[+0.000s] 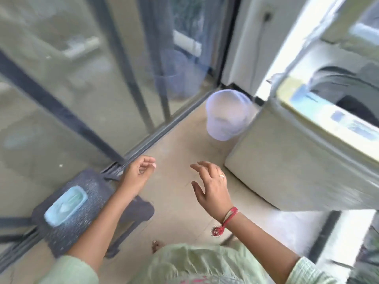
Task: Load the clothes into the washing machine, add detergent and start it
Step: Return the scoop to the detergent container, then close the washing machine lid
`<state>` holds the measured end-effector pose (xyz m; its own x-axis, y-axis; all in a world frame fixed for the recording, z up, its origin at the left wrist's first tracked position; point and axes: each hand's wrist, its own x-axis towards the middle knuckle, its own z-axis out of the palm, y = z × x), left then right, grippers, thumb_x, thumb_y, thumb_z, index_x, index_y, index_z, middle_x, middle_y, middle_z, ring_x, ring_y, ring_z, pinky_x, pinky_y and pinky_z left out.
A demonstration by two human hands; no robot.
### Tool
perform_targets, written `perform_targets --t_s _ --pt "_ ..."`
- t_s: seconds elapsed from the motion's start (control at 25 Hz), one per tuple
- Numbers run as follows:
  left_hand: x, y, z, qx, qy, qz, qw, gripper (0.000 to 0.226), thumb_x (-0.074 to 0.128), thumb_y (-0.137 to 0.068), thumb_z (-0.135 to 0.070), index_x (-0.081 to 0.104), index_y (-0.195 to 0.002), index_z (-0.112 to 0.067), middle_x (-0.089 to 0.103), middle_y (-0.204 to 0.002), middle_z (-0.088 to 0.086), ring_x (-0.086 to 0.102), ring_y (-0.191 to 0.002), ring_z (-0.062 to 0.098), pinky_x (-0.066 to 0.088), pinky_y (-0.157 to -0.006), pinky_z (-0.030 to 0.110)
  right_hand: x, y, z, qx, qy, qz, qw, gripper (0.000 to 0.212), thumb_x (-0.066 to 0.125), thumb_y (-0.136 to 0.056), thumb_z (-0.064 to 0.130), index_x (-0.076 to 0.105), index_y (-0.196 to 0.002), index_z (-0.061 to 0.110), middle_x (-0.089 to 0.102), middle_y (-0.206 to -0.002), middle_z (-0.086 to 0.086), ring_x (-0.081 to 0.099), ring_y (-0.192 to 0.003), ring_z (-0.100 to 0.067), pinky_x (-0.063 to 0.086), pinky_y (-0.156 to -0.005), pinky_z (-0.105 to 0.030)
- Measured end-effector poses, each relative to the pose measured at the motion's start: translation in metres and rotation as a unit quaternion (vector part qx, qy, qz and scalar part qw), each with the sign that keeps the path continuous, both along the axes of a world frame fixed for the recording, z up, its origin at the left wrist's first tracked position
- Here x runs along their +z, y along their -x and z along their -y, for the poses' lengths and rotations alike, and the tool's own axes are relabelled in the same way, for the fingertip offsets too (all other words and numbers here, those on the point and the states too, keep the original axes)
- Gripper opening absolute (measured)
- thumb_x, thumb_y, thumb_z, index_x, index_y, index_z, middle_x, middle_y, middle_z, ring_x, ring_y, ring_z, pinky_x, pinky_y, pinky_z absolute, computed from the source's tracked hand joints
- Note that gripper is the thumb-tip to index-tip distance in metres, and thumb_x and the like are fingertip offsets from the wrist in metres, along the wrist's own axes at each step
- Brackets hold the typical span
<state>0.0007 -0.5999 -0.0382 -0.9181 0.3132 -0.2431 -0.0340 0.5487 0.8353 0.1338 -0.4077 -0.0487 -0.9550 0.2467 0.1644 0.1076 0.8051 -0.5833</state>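
Pale green sleeves (307, 269); red wrist thread (228, 217); ring (221, 175) on right hand (213, 187).

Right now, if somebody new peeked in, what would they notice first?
Probably the two empty hands, the left hand and right hand, held out over the floor in the middle. Next, the pale purple bucket by the glass door, beside the white washer on the right, whose drum shows. A teal tub sits on a dark stool at lower left.
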Motion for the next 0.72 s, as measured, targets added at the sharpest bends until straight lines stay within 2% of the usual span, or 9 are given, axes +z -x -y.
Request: perform_targets --t_s 0.08,0.24,0.32,0.44,0.48,0.56,0.72 --pt "0.016 0.002 -0.072 -0.046 -0.013 -0.025 0.999 0.023 0.061 -0.087 -0.006 0.059 -0.084 -0.028 0.062 -0.082 -0.007 0.055 -0.068 -0.013 0.04 -0.069 0.001 0.015 -0.023 -0.058 -0.042 -0.009 -0.018 0.999 0.042 0.057 -0.083 0.023 0.05 -0.124 0.025 0.049 -0.123 0.001 0.044 -0.116 -0.018 0.039 -0.097 -0.037" --pt "0.034 -0.012 -0.194 -0.107 -0.058 -0.043 0.992 0.007 0.061 -0.077 -0.029 0.06 -0.084 -0.032 0.064 -0.078 -0.013 0.056 -0.068 -0.011 0.041 -0.069 0.003 0.042 -0.06 -0.156 -0.091 -0.03 -0.048 0.994 0.044 0.054 -0.083 0.023 0.048 -0.126 0.025 0.047 -0.125 0.001 0.042 -0.116 -0.018 0.035 -0.098 -0.032" --pt "0.039 -0.021 -0.246 -0.137 -0.069 -0.054 0.987 0.01 0.058 -0.074 -0.034 0.061 -0.084 -0.031 0.066 -0.074 -0.018 0.057 -0.068 -0.009 0.042 -0.071 0.005 0.054 -0.075 -0.199 -0.124 -0.031 -0.061 0.99 0.046 0.058 -0.082 0.02 0.048 -0.127 0.024 0.047 -0.125 0.001 0.044 -0.116 -0.019 0.038 -0.097 -0.034" --pt "0.054 -0.034 -0.308 -0.18 -0.083 -0.065 0.978 0.007 0.061 -0.077 -0.031 0.063 -0.084 -0.03 0.066 -0.079 -0.028 0.059 -0.071 -0.008 0.044 -0.072 0.006 0.073 -0.094 -0.25 -0.166 -0.027 -0.096 0.981 0.046 0.06 -0.082 0.02 0.049 -0.127 0.024 0.047 -0.125 0.001 0.045 -0.117 -0.018 0.037 -0.098 -0.033" --pt "0.06 -0.037 -0.326 -0.193 -0.088 -0.071 0.975 0.006 0.063 -0.081 -0.025 0.063 -0.085 -0.029 0.066 -0.08 -0.028 0.059 -0.072 -0.008 0.044 -0.073 0.006 0.08 -0.099 -0.265 -0.182 -0.029 -0.11 0.977 0.045 0.059 -0.083 0.021 0.049 -0.127 0.023 0.048 -0.125 0.001 0.045 -0.117 -0.017 0.037 -0.097 -0.032" --pt "0.07 -0.037 -0.355 -0.213 -0.094 -0.08 0.969 0.017 0.064 -0.087 -0.013 0.064 -0.087 -0.029 0.067 -0.081 -0.026 0.059 -0.073 -0.006 0.044 -0.073 0.006 0.091 -0.103 -0.291 -0.21 -0.03 -0.139 0.967 0.044 0.058 -0.083 0.021 0.05 -0.126 0.021 0.049 -0.124 0.0 0.045 -0.117 -0.018 0.036 -0.098 -0.031" --pt "0.104 -0.022 -0.426 -0.281 -0.116 -0.108 0.947 0.016 0.063 -0.087 -0.013 0.063 -0.086 -0.029 0.066 -0.083 -0.026 0.059 -0.075 -0.007 0.044 -0.076 0.009 0.111 -0.096 -0.348 -0.267 -0.031 -0.195 0.943 0.044 0.06 -0.083 0.017 0.05 -0.126 0.016 0.052 -0.121 -0.002 0.047 -0.114 -0.019 0.036 -0.099 -0.03"
